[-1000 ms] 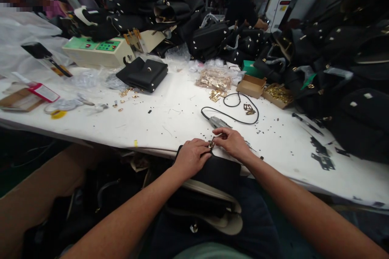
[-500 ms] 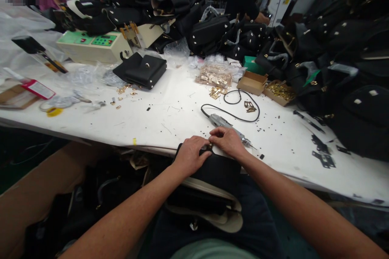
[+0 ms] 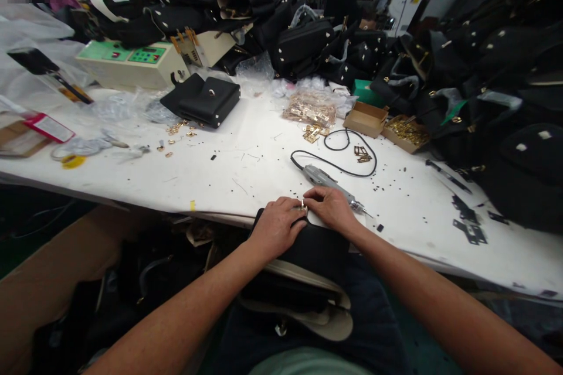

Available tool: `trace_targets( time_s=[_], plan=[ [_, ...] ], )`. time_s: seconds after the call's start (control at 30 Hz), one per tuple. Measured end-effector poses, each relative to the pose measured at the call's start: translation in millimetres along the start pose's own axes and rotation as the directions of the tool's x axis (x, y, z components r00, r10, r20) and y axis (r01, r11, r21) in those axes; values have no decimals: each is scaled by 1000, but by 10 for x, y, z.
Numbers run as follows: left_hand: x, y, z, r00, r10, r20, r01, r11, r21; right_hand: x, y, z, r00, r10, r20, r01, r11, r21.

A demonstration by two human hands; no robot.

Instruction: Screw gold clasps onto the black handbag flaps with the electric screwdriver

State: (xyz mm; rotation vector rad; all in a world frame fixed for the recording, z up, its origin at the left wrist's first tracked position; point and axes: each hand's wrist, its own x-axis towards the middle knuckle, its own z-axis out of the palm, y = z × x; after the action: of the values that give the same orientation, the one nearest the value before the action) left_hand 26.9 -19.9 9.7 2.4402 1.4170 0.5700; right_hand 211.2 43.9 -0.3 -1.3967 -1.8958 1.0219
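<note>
**Both hands work at a metal fitting on a black bag**

The black bag (image 3: 316,246) lies across the person's lap, its far end up against the near edge of the white table (image 3: 193,173); its pale-lined mouth gapes toward the body; the small metal fitting (image 3: 303,205) sits at that far end, between the two hands. The left hand (image 3: 277,225) lies over the bag's far left part, fingers bent and close together, thumb set apart from them and pointing to the right; the fingertips are beside the fitting, but whether they grip anything cannot be told. The right hand (image 3: 328,206) comes in from the other side, thumb and forefinger drawn nearly together at the fitting; how firmly they have it, if at all, is too small to tell.

Just beyond the right hand lies a grey power screwdriver (image 3: 323,177), its tip pointing right, its black cable (image 3: 376,158) looped behind; small metal frames (image 3: 362,154) lie within the loop; farther back are a brown carton (image 3: 366,119) and, next to it, a box of gold-coloured pieces (image 3: 405,130); a second black bag (image 3: 211,99) stands near a machine with a green panel (image 3: 127,67).
</note>
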Motion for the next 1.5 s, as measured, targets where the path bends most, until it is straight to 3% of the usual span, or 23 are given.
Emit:
trace_targets(
  time_s=[0.17, 0.43, 0.87, 1.2, 1.3, 1.4, 1.5],
  plan=[
    [8, 54, -55, 999, -9, 40, 7, 999, 48, -1, 44, -35, 997, -64, -48, 58, 992, -114],
    [5, 25, -37, 999, -18, 47, 17, 1000, 23, 0, -67, -71, 996, -60, 70, 72, 978, -196],
    [8, -4, -6, 999, -22, 25, 22, 999, -24, -11, 17, -19, 995, -61, 73, 73, 984, -163],
    [8, 80, -51, 996, 12, 86, -25, 987, 159, -24, 18, -11, 991, -108, 73, 118, 982, -149],
    [4, 75, -31, 997, 35, 65, -48, 979, 200, -95, 3, -73, 986, -165, -14, 162, 982, -99],
    [15, 18, 8, 995, 86, 43, -94, 966, 241, -127, -9, -232, 962, -228, -154, 181, 946, -270],
    [35, -54, 42, 989, 143, 26, -144, 947, 286, -97, 6, -418, 972, -172, -162, 63, 851, -522]
  ],
)
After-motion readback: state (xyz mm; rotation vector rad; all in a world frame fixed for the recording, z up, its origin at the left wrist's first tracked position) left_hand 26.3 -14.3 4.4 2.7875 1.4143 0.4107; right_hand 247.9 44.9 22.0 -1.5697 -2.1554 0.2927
